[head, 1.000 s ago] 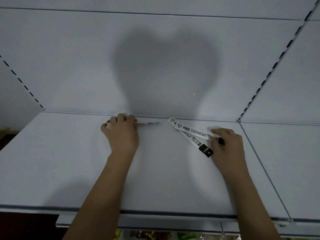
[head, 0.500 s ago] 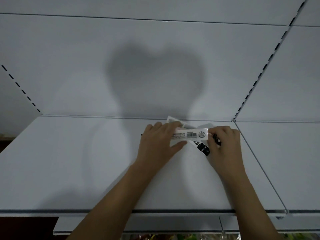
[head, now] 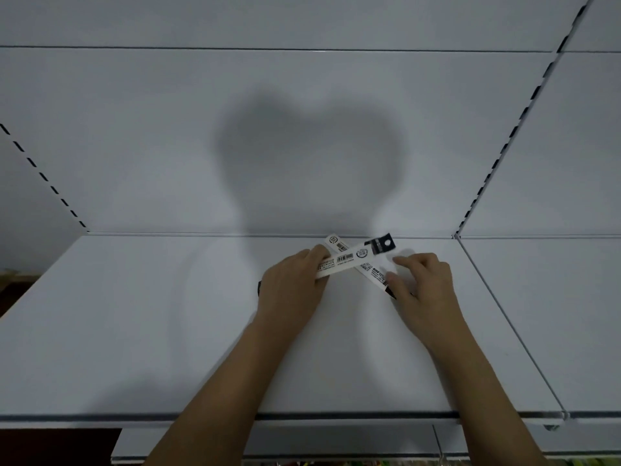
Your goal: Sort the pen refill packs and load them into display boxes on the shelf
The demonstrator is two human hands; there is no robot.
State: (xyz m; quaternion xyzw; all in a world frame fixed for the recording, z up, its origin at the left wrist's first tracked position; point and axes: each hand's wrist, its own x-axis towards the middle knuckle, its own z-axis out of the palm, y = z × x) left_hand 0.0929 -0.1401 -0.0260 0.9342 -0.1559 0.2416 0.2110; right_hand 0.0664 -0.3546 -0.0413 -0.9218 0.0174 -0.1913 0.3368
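Note:
Two long white pen refill packs lie crossed near the back of a white shelf [head: 134, 331]. My left hand [head: 292, 287] grips the upper pack [head: 349, 258], whose black hanger tab points up and right. The lower pack [head: 371, 274] runs from the back wall down to the right, and my right hand [head: 423, 290] pinches its near end between thumb and fingers. No display box is in view.
The shelf's white back panel [head: 302, 129] rises straight behind the packs, with slotted uprights at left and right. A second shelf bay [head: 554, 314] adjoins on the right. Coloured goods show faintly below the front edge.
My left hand came from the left with a pack, laid it across the one by my right hand, and has swung its tab end up and right. The right hand has loosened its fingers.

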